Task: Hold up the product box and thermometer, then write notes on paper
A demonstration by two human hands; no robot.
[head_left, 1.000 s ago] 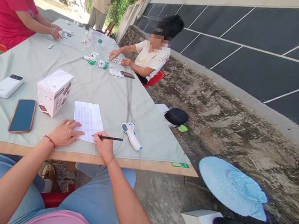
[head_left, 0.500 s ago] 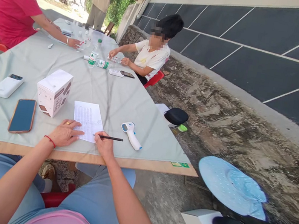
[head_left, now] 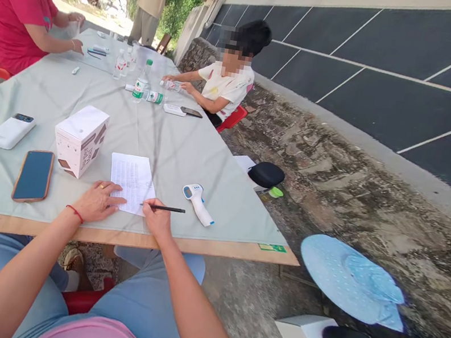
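Near the front edge of the bench (head_left: 228, 216), a printed sheet (head_left: 132, 173) lies under the person's two hands, as it did in the earlier frames. The left hand (head_left: 99, 202) rests on the sheet's lower left side, its grip loosely spread and holding nothing. The grip of the right hand (head_left: 156, 220) pinches a black pen (head_left: 167, 208), its point at the sheet's lower part; whether the point touches the paper is too small to tell. Both hands keep the same place. To their right lies a white thermometer (head_left: 198, 205); to the left, a phone (head_left: 33, 176) and an upright box (head_left: 78, 140), all unmoved. Across the bench, the co-worker in red (head_left: 16, 13), who was reaching toward the clear bottles (head_left: 119, 64) half a second ago, has drawn that arm back.
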